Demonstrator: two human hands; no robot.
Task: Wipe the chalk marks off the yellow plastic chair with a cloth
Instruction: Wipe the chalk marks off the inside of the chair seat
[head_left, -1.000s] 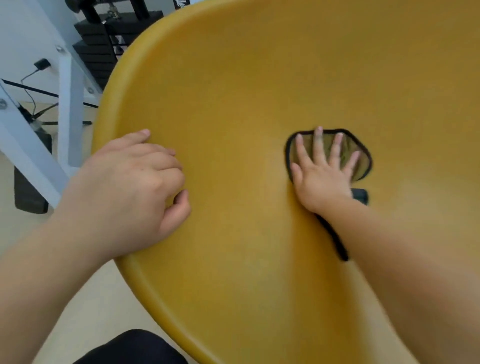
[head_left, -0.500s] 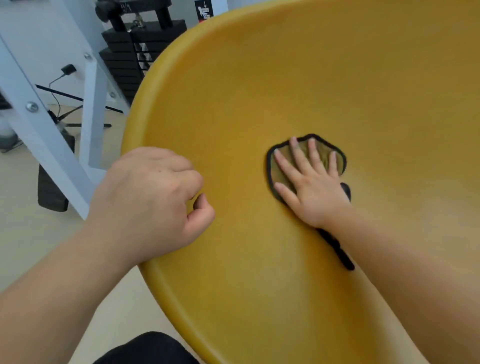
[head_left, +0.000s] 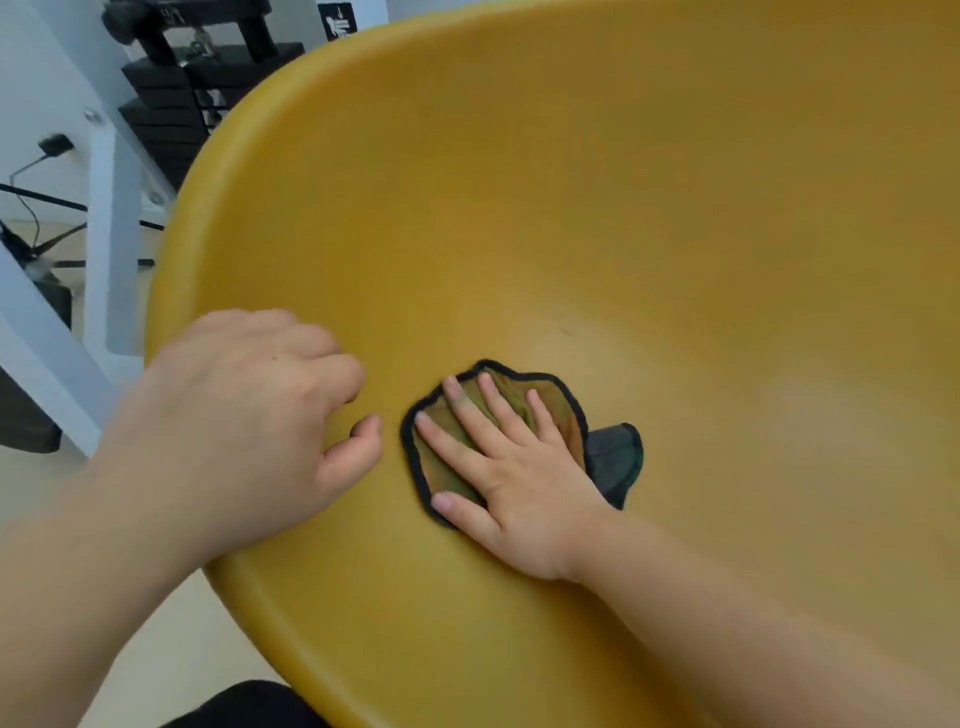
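Yellow chair (head_left: 675, 234) seat: cloth (head_left: 447, 467), partly hidden under flat, spread right hand (head_left: 519, 483); left hand (head_left: 244, 415) curled, empty, at rim.

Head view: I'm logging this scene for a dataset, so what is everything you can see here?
Chair: one, yellow, fills most of the view.
Cloth: one, olive with black edging, on the seat.
Frame: one, white, left of the chair.
Weight stack: one, black, top left.
Cable: one, black, left edge.
Left hand: one, fingers curled, on the chair's left rim.
Right hand: one, flat on the cloth.
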